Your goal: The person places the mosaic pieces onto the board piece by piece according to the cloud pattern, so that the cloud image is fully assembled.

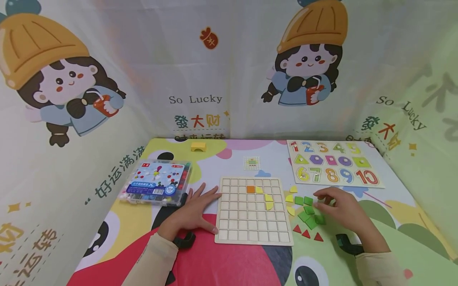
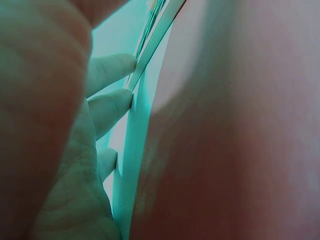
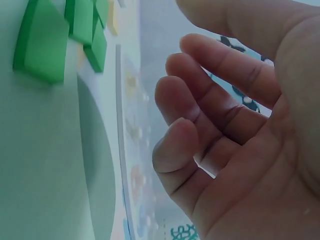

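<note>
Left hand (image 1: 195,210): lower centre-left of the head view, flat on the mat, fingers spread and straight; fingertips (image 2: 117,67) touch the grid board's left edge. It grips nothing.
Right hand (image 1: 343,208): lower right, palm down over the loose tiles, fingers (image 3: 210,95) loosely bent. The wrist view shows nothing between them, though the fingertips are partly hidden from the head view.
Red triangles (image 1: 307,233): three, nearest the viewer, just left of the right wrist.
Green tiles (image 1: 308,212): a small heap between board and right hand, just beside the fingertips.
Grid board (image 1: 253,234): centre, between the two hands; one orange square and some yellow pieces sit in its upper cells.
Plastic box (image 1: 157,182): left of the board, beyond the left hand.
Number puzzle (image 1: 372,184): upper right, beyond the right hand.
Yellow block (image 1: 198,146): farthest, at the table's back edge.
</note>
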A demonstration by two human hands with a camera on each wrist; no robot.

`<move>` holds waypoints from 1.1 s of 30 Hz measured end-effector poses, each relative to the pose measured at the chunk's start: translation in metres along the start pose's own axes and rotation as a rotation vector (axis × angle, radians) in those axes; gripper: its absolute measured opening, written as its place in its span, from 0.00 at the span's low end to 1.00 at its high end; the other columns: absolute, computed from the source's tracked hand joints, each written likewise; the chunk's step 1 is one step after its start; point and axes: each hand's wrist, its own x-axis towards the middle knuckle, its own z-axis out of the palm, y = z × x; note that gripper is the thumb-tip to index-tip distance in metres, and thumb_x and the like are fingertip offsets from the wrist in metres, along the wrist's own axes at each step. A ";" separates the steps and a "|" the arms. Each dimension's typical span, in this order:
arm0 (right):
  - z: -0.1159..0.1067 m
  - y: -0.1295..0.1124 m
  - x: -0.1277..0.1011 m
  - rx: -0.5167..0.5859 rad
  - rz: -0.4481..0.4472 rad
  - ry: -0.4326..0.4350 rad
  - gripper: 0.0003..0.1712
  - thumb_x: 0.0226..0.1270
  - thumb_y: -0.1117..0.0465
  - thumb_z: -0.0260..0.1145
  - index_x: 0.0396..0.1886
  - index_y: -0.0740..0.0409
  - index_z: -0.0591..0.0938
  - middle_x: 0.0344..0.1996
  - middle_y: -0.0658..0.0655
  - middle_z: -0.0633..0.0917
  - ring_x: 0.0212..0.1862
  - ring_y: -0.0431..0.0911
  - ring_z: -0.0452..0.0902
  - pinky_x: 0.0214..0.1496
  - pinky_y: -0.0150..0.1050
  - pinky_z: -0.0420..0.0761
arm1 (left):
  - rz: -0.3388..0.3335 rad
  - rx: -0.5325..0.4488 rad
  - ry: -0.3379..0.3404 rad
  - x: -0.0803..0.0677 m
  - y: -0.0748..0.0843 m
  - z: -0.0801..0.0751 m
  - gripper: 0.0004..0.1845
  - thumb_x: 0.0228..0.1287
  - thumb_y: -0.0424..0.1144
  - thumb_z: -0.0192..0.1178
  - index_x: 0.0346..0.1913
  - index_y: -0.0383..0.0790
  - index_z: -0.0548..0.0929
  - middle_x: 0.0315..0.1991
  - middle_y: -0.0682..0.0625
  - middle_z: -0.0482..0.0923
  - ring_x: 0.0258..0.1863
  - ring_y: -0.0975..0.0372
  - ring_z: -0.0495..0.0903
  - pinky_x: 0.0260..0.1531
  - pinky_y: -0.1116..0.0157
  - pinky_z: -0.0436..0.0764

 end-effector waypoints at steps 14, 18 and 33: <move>-0.005 0.017 -0.002 -0.042 0.054 -0.028 0.18 0.65 0.54 0.79 0.51 0.55 0.89 0.40 0.50 0.88 0.36 0.35 0.75 0.37 0.35 0.76 | 0.006 -0.008 0.003 0.000 0.000 -0.001 0.60 0.43 0.63 0.83 0.82 0.57 0.66 0.87 0.56 0.50 0.88 0.45 0.33 0.80 0.31 0.30; -0.004 0.019 -0.001 -0.035 0.058 -0.046 0.18 0.66 0.54 0.79 0.52 0.56 0.89 0.41 0.51 0.88 0.37 0.37 0.76 0.37 0.35 0.76 | 0.006 -0.015 0.000 0.000 -0.001 0.000 0.60 0.44 0.63 0.83 0.82 0.57 0.66 0.87 0.56 0.51 0.88 0.45 0.33 0.80 0.31 0.30; 0.006 0.007 0.037 -0.053 -0.045 -0.104 0.15 0.67 0.62 0.77 0.52 0.59 0.88 0.43 0.55 0.88 0.36 0.40 0.76 0.34 0.35 0.76 | -0.006 -0.014 -0.003 0.000 -0.001 0.000 0.60 0.43 0.64 0.83 0.82 0.58 0.66 0.87 0.56 0.51 0.88 0.46 0.34 0.80 0.32 0.29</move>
